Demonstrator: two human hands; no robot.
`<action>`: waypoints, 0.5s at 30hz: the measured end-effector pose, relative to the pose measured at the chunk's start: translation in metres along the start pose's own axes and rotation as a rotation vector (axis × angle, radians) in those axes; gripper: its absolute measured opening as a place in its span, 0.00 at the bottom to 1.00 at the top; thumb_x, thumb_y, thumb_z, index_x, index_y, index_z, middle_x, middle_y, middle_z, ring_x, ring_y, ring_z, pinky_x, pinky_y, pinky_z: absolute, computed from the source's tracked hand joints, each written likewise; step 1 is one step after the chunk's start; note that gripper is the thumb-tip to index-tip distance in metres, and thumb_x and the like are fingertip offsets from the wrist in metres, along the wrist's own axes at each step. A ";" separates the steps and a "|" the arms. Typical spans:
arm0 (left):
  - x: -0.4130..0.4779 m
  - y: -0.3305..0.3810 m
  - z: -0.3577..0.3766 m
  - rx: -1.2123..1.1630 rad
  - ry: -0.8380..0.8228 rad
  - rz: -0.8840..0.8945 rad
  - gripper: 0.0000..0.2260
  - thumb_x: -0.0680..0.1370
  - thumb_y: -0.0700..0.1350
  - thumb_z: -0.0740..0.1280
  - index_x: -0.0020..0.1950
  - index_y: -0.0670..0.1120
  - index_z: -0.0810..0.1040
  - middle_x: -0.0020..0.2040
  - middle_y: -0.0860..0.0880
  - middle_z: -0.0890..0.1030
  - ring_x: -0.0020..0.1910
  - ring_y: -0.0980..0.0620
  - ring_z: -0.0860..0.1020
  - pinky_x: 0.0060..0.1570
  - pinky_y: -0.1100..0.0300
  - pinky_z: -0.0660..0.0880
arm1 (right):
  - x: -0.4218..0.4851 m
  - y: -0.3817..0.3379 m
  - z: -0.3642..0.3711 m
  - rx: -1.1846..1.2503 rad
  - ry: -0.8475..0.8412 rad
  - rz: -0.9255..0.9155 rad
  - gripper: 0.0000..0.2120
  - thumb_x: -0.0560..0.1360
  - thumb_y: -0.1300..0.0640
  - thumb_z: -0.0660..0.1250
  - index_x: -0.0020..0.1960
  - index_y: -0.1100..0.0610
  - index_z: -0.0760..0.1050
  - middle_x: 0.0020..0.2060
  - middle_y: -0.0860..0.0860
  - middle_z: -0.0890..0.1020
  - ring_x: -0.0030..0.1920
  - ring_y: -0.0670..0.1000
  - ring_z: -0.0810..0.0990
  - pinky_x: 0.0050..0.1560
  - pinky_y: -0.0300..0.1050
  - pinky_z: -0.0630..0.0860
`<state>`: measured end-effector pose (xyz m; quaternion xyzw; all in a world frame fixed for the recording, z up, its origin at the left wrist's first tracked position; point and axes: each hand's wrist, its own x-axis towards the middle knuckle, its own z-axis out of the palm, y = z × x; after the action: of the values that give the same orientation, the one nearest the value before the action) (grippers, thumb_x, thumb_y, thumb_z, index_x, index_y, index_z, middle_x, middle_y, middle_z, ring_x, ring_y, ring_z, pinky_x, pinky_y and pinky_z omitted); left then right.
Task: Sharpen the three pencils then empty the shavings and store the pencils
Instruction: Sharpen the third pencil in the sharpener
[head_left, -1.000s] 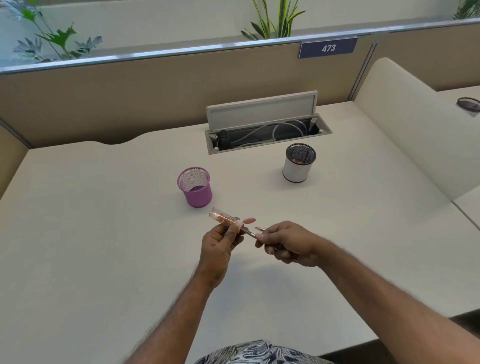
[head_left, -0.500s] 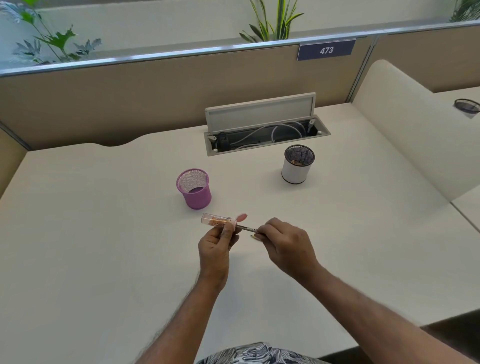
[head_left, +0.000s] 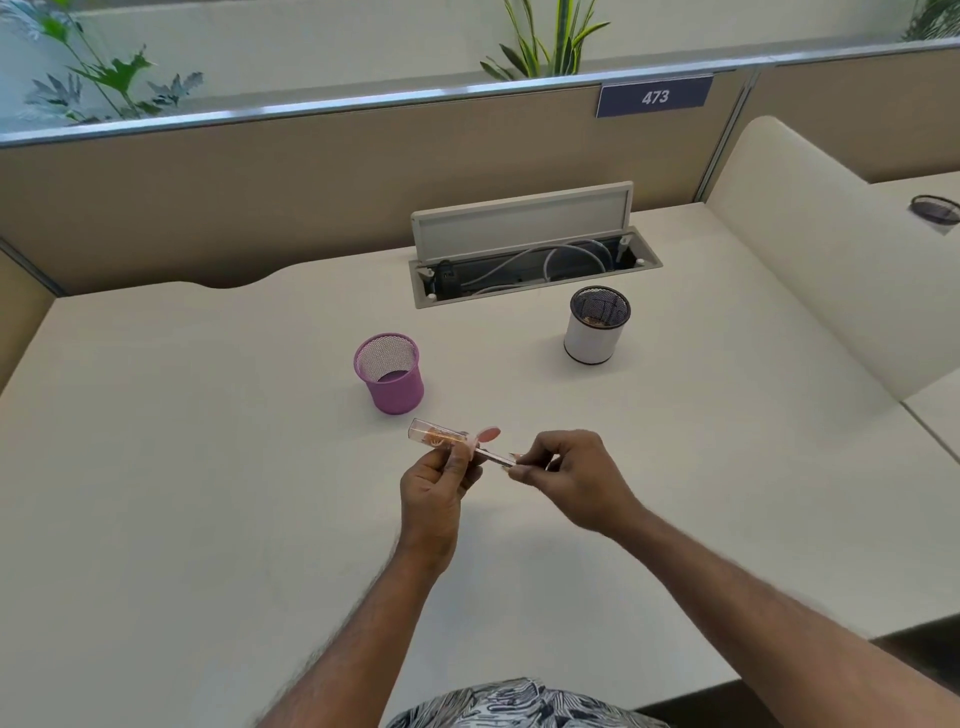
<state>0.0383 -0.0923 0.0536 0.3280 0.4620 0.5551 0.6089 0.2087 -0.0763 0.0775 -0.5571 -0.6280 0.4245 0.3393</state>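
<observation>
My left hand (head_left: 439, 480) grips a clear tube sharpener (head_left: 436, 435) that has orange shavings inside and a pink flip cap hanging open at its right end. A pencil (head_left: 496, 457) is pushed into that end, and my right hand (head_left: 569, 475) pinches its shaft just right of the sharpener. Both hands hover above the white desk (head_left: 208, 493), close in front of a purple mesh cup (head_left: 390, 371). A white cup with a black mesh rim (head_left: 595, 327) stands farther back to the right, with something brownish inside. I see no other pencils.
An open cable tray (head_left: 535, 265) with its lid raised is set into the desk behind the cups. A tan partition with a sign reading 473 (head_left: 654, 97) closes the back. A white divider (head_left: 810, 249) bounds the right side.
The sharpener has tilted from pointing up-left to lying nearly level. My right hand has rolled over on the pencil, and both hands have stayed in about the same spot.
</observation>
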 end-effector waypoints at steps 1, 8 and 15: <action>-0.001 0.001 -0.001 0.013 -0.015 0.005 0.13 0.82 0.44 0.62 0.47 0.48 0.86 0.58 0.45 0.85 0.54 0.52 0.79 0.54 0.59 0.76 | 0.001 -0.002 -0.003 0.084 -0.053 0.058 0.11 0.69 0.60 0.76 0.31 0.51 0.80 0.29 0.48 0.82 0.24 0.42 0.68 0.28 0.35 0.65; -0.002 0.009 0.003 0.045 -0.101 0.019 0.10 0.78 0.51 0.65 0.50 0.51 0.86 0.58 0.45 0.85 0.54 0.53 0.79 0.55 0.59 0.75 | 0.011 -0.001 -0.024 0.546 -0.419 0.617 0.09 0.72 0.60 0.72 0.36 0.57 0.75 0.33 0.55 0.79 0.22 0.45 0.63 0.19 0.34 0.57; 0.000 0.010 0.000 0.071 -0.113 0.037 0.12 0.76 0.55 0.67 0.52 0.51 0.86 0.58 0.46 0.85 0.54 0.52 0.78 0.55 0.58 0.75 | 0.010 0.000 -0.021 0.544 -0.427 0.507 0.10 0.67 0.66 0.76 0.40 0.57 0.75 0.32 0.51 0.76 0.26 0.46 0.69 0.21 0.35 0.60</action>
<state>0.0344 -0.0906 0.0630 0.3886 0.4402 0.5303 0.6116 0.2261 -0.0635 0.0860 -0.4836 -0.3924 0.7504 0.2214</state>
